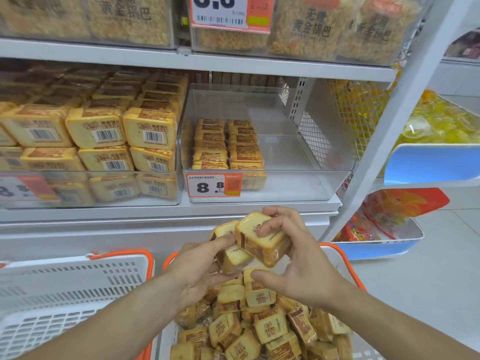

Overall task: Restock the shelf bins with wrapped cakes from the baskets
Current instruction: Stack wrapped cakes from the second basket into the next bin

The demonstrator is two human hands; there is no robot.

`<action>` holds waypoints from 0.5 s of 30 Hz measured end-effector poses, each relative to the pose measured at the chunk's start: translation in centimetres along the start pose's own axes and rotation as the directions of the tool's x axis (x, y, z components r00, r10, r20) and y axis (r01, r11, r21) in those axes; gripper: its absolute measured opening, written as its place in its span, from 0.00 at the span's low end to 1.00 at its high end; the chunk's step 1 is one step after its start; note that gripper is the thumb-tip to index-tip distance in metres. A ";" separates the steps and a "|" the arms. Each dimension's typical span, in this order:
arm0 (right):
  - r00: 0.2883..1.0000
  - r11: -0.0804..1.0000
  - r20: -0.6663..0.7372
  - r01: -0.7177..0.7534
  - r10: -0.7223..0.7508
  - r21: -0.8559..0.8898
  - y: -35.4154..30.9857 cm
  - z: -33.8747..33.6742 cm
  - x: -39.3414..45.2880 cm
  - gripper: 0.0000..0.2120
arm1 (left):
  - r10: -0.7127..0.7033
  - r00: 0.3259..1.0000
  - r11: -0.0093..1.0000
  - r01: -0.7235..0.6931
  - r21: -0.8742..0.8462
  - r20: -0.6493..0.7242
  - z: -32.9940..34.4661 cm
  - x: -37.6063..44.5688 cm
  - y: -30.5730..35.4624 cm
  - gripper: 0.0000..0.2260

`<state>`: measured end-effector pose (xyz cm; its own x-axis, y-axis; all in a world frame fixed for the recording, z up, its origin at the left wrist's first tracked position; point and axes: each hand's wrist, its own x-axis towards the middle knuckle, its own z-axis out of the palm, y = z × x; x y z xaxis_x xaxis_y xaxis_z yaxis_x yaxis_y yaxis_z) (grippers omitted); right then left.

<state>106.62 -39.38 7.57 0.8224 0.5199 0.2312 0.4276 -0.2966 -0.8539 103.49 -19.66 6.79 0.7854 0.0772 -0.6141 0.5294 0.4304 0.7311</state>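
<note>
Above the right basket (348,258), heaped with wrapped cakes (262,331), right-hand fingers (270,227) curl round one wrapped cake (262,240) while the left hand (200,266) grips others (231,258) beneath it. Beyond the basket stands the half-filled clear shelf bin (306,167); left of the basket, a second white basket (78,279).

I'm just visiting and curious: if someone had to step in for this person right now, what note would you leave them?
Left hand: holds a wrapped cake from below.
Right hand: grips a second cake lying against the first, both held above the right basket.
Right basket: piled with wrapped cakes. Left basket: no cakes visible in it.
Done: left shelf bin looks full; right bin has two rows at its left side.
Left: place these two in the right bin, then keep filling its bare right part.
</note>
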 end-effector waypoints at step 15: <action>0.998 0.978 0.047 -0.037 0.048 -0.204 -0.4 -1.5 0.3 0.46 | 0.091 0.995 0.987 -0.085 -0.135 0.040 0.2 -0.1 0.4 0.17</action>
<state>107.22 -40.32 8.66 0.8234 0.5419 0.1682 0.4642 -0.4729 -0.7489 103.68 -19.70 7.20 0.8427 0.0802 -0.5324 0.4125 0.5395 0.7340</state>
